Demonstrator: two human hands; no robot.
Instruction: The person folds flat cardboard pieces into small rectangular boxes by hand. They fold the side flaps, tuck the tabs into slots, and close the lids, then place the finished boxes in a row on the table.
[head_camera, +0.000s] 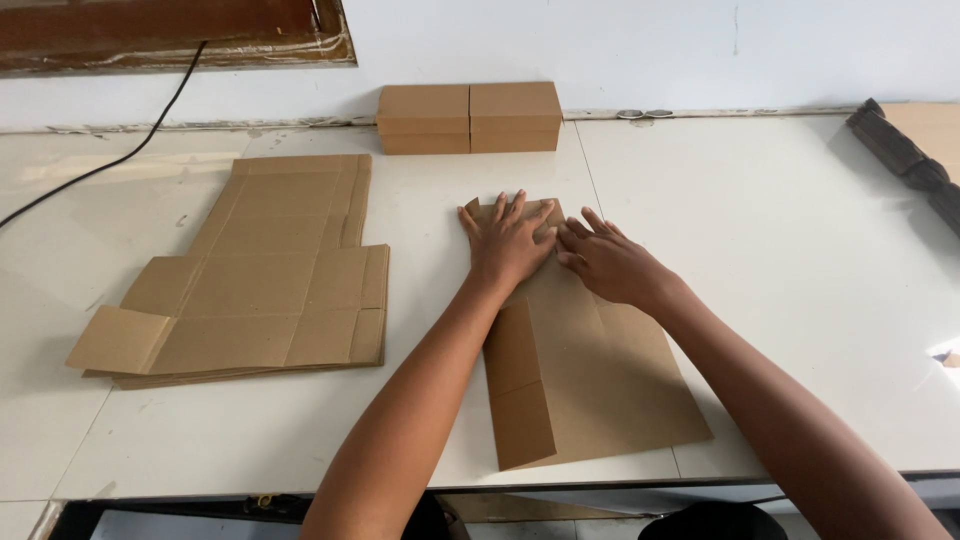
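Observation:
A flat brown cardboard box blank lies on the white table in front of me, its left panel folded over. My left hand presses flat on the blank's far end with fingers spread. My right hand lies beside it, palm down, fingertips touching the left hand's edge on the same cardboard. Neither hand grips anything.
A stack of unfolded cardboard blanks lies at the left. Two finished brown boxes stand side by side against the back wall. A black cable crosses the far left. A dark carved wooden piece sits at the far right.

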